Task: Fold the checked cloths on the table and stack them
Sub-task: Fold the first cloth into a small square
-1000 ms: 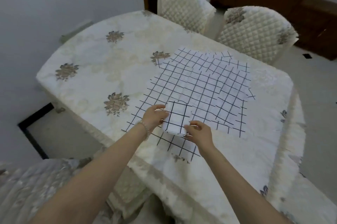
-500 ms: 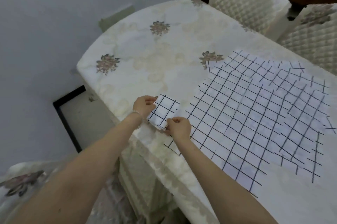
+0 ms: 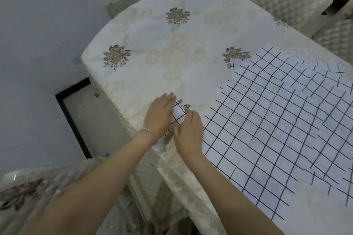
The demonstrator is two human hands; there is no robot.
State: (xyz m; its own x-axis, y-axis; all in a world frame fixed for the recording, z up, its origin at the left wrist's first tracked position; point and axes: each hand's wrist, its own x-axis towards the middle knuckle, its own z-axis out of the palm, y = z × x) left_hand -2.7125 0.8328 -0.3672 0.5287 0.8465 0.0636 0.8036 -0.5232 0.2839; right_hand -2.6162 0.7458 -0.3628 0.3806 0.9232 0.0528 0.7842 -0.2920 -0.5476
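**Setting down the first folded cloth**

I have the folded cloth (image 3: 178, 113) near the counter (image 3: 152, 47) edge, left of the spread cloths (image 3: 277, 120). My left hand (image 3: 160, 116) presses it with straight fingers; my right hand (image 3: 189, 133) lies on its near side, fingers flat, I judge. Next I need one spread cloth. Half a second ago the cloth was pinched, raised.

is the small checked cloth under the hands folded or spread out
Folded: the small cloth is a compact square pressed flat under the left hand and right hand, unlike the spread cloths beside it.
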